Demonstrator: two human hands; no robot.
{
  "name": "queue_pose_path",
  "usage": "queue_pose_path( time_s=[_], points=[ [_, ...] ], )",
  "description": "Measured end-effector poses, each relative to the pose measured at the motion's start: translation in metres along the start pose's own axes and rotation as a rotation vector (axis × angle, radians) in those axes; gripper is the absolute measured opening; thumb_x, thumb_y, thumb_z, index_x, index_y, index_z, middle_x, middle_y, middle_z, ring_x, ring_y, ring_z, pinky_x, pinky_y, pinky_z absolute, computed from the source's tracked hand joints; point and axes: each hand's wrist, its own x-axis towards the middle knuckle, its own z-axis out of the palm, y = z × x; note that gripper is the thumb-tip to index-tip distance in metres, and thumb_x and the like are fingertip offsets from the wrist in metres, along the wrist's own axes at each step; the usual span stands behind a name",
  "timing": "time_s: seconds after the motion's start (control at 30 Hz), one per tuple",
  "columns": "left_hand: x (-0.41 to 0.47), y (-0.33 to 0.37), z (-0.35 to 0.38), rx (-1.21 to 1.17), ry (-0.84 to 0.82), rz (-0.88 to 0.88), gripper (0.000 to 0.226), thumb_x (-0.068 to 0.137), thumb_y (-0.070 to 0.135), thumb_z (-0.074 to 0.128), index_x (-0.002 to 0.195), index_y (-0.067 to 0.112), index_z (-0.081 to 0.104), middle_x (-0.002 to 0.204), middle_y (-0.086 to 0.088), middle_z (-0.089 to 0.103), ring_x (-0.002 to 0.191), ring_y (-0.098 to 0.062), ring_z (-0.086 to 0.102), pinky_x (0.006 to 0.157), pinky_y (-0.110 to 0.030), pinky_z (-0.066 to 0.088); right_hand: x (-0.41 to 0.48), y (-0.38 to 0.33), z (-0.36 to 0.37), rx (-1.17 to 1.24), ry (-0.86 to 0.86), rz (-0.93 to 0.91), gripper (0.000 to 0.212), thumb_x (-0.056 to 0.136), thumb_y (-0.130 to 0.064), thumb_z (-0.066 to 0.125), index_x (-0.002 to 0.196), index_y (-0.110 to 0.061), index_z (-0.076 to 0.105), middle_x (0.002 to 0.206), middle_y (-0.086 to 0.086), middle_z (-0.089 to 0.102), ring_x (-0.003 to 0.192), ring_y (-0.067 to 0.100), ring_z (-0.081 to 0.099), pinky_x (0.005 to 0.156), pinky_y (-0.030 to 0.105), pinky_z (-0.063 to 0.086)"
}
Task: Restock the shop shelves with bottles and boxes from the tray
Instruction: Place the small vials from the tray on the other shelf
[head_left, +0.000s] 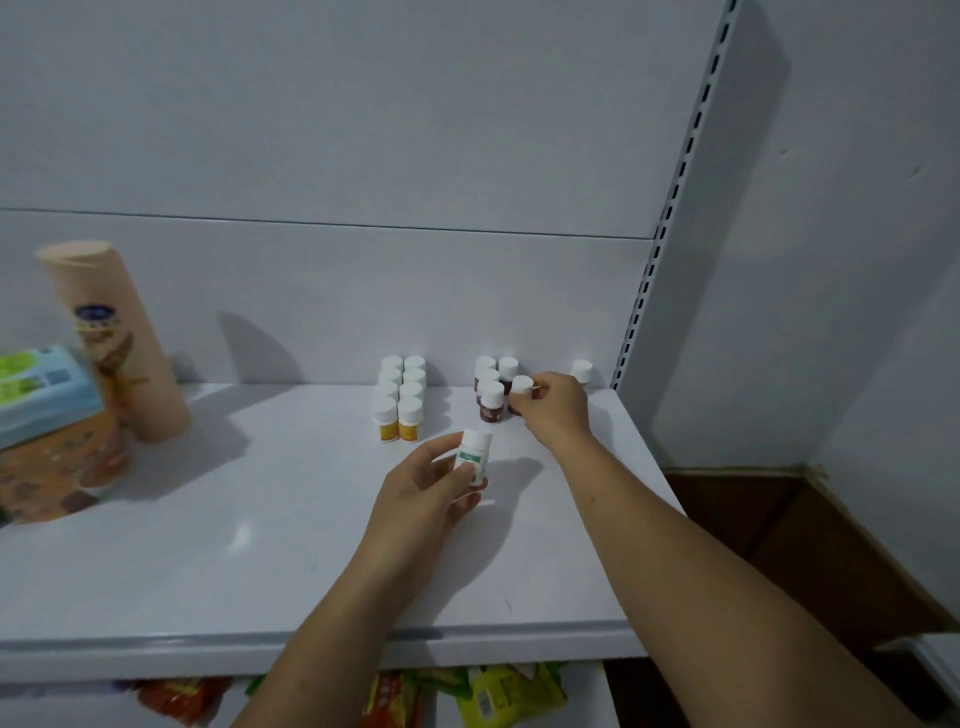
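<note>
- Head view: a white shelf (260, 545) fills the middle of the frame, with both forearms reaching over it.
- Left hand (421, 499): fingers curled round a white bottle with a green label (475, 457), held upright just above the shelf, in front of the stocked rows.
- Right hand (558, 410): fingers pinch a white-capped brown bottle (521, 391) at the right side of the brown bottle group (491, 392), near the back panel.
- Yellow-labelled bottles (400, 402) stand in two rows left of the brown group, a gap between them.
- One lone white-capped bottle (582, 371) stands against the back panel, right of the right hand.
- Far left of the shelf: a tall peach cylinder (119, 338), tilted, beside a green and blue pack (41, 384).
- Right of the shelf: an open cardboard box (779, 545).
- Lower shelf: coloured packets (493, 696), labels unreadable.
</note>
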Motion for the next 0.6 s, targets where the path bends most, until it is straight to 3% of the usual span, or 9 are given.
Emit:
queue_pose_path(
  time_s=[0.17,0.3,0.43,0.6],
  points=[
    [0.0022,-0.0012,0.0007,-0.038,0.033,-0.003,0.032,0.103,0.007,0.063,0.13,0.02,0.07,0.114,-0.009,0.078,0.11,-0.03,0.074,0.093,-0.035,0.058,0.0022,0.0063,0.0029,0.039,-0.02,-0.029,0.025,0.087,-0.024,0.077,0.083,0.0,0.07,0.082,0.017,0.073,0.074,0.024,0.062,0.066,0.032,0.043],
    [0.0043,0.0028,0.0017,-0.044,0.031,0.017,0.032,0.103,0.008,0.063,0.132,0.021,0.068,0.117,-0.01,0.077,0.107,-0.027,0.076,0.093,-0.035,0.059,-0.0002,0.0042,0.0017,0.079,-0.048,-0.022,0.008,0.087,-0.012,0.077,0.094,-0.008,0.075,0.083,0.001,0.072,0.085,0.018,0.069,0.075,0.027,0.049],
    [0.0073,0.0043,0.0014,-0.066,0.035,0.037,0.03,0.103,0.007,0.062,0.128,0.022,0.069,0.116,-0.01,0.077,0.107,-0.028,0.075,0.093,-0.036,0.058,-0.0034,0.0,-0.0009,0.093,-0.101,-0.019,0.028,0.084,0.006,0.063,0.105,-0.008,0.075,0.088,-0.005,0.069,0.087,0.013,0.066,0.07,0.011,0.046],
    [0.0085,0.0038,-0.0009,-0.088,0.047,0.048,0.029,0.103,0.007,0.062,0.124,0.025,0.07,0.113,-0.007,0.078,0.106,-0.028,0.075,0.096,-0.037,0.058,-0.0047,-0.0003,0.0014,0.122,-0.11,0.01,0.036,0.085,0.005,0.06,0.115,-0.012,0.071,0.105,0.0,0.073,0.088,0.007,0.065,0.068,0.003,0.041]
  ],
)
